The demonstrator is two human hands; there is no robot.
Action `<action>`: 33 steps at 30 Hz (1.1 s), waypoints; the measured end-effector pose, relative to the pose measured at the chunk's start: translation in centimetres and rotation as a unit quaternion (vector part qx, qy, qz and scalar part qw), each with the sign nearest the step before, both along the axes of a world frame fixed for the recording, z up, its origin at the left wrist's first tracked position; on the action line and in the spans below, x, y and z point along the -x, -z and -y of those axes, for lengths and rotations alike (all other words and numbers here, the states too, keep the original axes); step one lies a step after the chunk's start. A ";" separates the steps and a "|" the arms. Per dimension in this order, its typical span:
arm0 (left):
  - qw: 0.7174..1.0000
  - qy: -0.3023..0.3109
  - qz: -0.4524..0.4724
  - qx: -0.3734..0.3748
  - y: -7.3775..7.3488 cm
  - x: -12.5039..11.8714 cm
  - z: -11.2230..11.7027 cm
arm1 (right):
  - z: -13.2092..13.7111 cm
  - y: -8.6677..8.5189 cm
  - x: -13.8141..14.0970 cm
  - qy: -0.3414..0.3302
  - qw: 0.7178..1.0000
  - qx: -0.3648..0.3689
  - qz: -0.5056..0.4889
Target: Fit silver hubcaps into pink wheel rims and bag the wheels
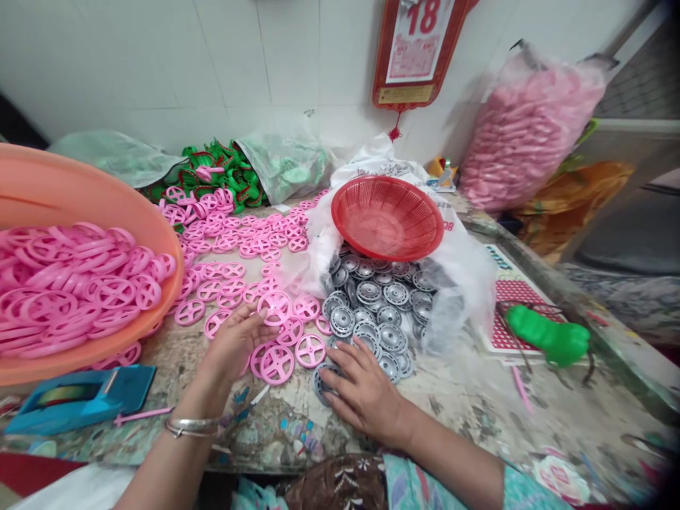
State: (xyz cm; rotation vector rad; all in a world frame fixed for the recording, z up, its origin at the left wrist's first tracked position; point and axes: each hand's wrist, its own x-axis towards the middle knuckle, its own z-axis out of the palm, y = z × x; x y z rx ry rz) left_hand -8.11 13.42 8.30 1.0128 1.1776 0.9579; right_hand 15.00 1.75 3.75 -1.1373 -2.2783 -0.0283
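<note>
My left hand (234,343) holds a pink plastic wheel (275,307) at its fingertips, above several loose pink wheels (276,363) on the worn tabletop. My right hand (361,386) lies palm down with its fingers curled over a grey hubcap disc (321,377) at the near edge of a pile of grey hubcap discs (380,312). The grey pile spills out of a clear plastic bag (462,276). More pink wheels (239,244) are scattered across the middle of the table.
An orange basin (64,198) of pink wheels stands at left. A red mesh basket (387,216) rests on the bag. A blue tape dispenser (79,400) lies near left, a green plastic piece (552,336) at right, green parts (217,170) and a pink-filled bag (523,131) behind.
</note>
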 end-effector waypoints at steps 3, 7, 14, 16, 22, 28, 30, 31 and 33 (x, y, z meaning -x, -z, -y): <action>0.995 0.029 0.075 0.050 0.4 -1.7 2.9 | -0.4 -1.7 0.2 0.026 0.993 0.054 -0.099; 0.989 0.088 0.101 0.058 1.8 -4.2 6.9 | -0.5 -2.7 0.0 0.049 0.956 0.183 -0.225; 0.972 0.135 0.131 0.138 2.3 -5.1 10.5 | 2.4 -2.6 -2.6 -0.001 0.979 0.134 -0.155; 0.947 0.158 0.168 0.224 2.2 -5.4 10.8 | 3.1 -2.8 -3.0 -0.023 0.994 0.048 -0.095; 0.942 0.099 0.192 0.258 3.0 -5.8 10.5 | 3.1 -2.1 -3.1 -0.045 0.999 0.010 0.003; 0.944 -0.026 0.231 0.232 3.4 -4.7 9.8 | 1.0 -0.5 -4.7 0.148 0.984 0.079 0.056; 0.938 -0.038 0.253 0.233 3.4 -4.7 9.9 | 0.5 -0.2 -4.5 0.172 0.977 0.083 0.099; 0.935 -0.040 0.262 0.236 3.4 -4.8 9.9 | 0.3 -0.1 -4.3 0.181 0.973 0.080 0.119; 0.930 -0.042 0.276 0.241 3.3 -5.0 10.0 | 0.0 0.1 -4.0 0.189 0.969 0.062 0.148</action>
